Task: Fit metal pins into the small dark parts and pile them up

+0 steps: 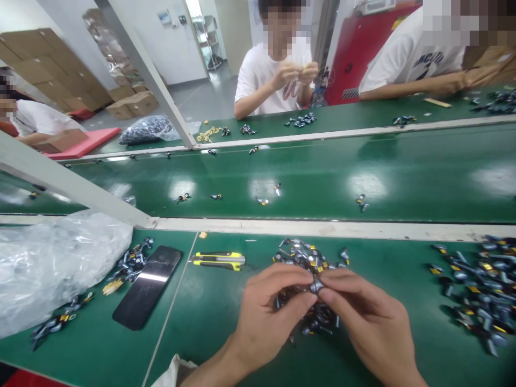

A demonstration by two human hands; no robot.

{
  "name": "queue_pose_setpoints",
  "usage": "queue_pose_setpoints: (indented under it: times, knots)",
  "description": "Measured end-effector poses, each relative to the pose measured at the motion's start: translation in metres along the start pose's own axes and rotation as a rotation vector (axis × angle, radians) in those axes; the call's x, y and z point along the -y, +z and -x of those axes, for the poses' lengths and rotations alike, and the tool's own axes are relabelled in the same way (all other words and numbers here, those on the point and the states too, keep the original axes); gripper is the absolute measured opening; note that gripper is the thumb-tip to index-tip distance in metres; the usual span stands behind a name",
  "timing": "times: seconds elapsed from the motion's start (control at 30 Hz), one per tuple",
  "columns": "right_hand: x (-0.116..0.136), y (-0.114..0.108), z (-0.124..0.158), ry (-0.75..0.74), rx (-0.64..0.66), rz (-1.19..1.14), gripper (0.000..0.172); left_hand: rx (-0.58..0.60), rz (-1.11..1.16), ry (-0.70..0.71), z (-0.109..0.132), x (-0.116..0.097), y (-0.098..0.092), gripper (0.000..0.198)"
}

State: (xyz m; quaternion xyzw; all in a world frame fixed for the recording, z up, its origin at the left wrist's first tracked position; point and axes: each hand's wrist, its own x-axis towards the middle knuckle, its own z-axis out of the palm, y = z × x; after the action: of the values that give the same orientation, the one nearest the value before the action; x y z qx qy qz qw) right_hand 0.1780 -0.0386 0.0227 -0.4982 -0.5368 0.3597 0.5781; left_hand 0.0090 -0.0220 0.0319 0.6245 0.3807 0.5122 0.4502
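Between the fingertips of my left hand point(274, 312) and my right hand point(371, 317) is a small shiny dark metal part point(316, 286). Both hands pinch it from opposite sides, and the fingers partly cover it. Directly beneath and behind them lies a pile of similar small parts point(300, 252), dark and silvery with yellow bits. My hands hide some of this pile. Left of it, a yellow and black utility knife point(220, 260) rests flat on the green table point(213, 312).
A larger heap of parts point(479, 290) spreads at the right. On the left are a black phone point(148, 287), a clear plastic bag point(60, 263) and more parts. Beyond a white rail point(282, 228), a green belt point(314, 172) carries scattered parts. Co-workers sit across it. A white post point(80, 185) slants at left.
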Motion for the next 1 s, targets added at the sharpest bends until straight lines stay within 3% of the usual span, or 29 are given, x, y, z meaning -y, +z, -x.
queue_pose_setpoints:
  times: [0.43, 0.67, 1.0]
  knots:
    - [-0.007, -0.001, 0.006, -0.069, -0.007, 0.053, 0.019, 0.016, -0.063, 0.075, -0.002, -0.002, -0.001, 0.029]
    - [0.000, -0.001, 0.002, 0.045, 0.040, 0.055, 0.014, -0.003, -0.065, 0.064, -0.005, -0.003, -0.005, 0.022]
    - [-0.005, -0.001, 0.014, -0.168, -0.009, 0.158, 0.019, 0.014, -0.068, 0.120, -0.001, -0.002, -0.003, 0.023]
